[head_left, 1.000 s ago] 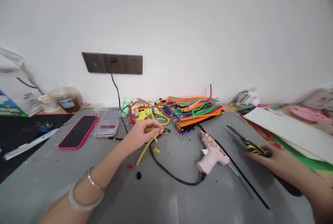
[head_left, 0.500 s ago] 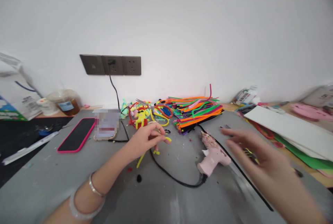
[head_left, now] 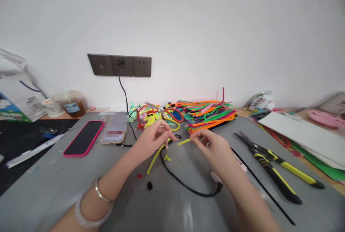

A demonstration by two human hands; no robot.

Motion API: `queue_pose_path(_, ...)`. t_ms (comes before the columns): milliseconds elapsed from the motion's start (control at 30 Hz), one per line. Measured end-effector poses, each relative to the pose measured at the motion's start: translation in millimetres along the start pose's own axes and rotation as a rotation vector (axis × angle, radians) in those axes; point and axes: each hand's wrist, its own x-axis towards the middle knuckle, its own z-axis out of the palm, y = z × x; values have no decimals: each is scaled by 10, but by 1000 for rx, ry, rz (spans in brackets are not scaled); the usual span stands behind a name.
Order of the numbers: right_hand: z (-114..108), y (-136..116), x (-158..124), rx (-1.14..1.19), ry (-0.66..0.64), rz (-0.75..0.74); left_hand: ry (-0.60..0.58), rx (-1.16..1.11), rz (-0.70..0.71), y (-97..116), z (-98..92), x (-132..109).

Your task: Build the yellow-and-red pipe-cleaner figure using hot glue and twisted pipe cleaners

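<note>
My left hand [head_left: 152, 139] is closed at the middle of the table, its fingertips together; a small pale bit shows below them, too small to name. A yellow pipe cleaner [head_left: 153, 163] slants down from beneath that hand. My right hand [head_left: 212, 149] pinches a short yellow piece [head_left: 184, 141], which points left toward the left fingertips without touching them. Small yellow scraps [head_left: 167, 158] lie below, near the black cable. My right forearm covers most of the pink glue gun [head_left: 240, 162].
Yellow-and-black pliers [head_left: 269, 158] lie at the right beside a black pipe cleaner [head_left: 272, 198]. A colourful pipe cleaner bundle [head_left: 212, 113] is at the back. A pink-cased phone [head_left: 83, 138] lies left. White sheets [head_left: 299, 135] rest at the far right.
My right hand has moved left from above the pliers to the centre and now holds the short yellow piece, which was at my left fingertips. The pliers are now uncovered; the glue gun is mostly hidden.
</note>
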Motion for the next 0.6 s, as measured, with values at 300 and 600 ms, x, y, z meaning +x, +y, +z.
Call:
queue_pose_path(300, 279, -163, -71, 1, -298, -195, 146, 195, 86, -34, -93, 27)
queue_pose_path(600, 452, -385, -130, -138, -420, -111, 161, 207, 74, -44, -94, 31)
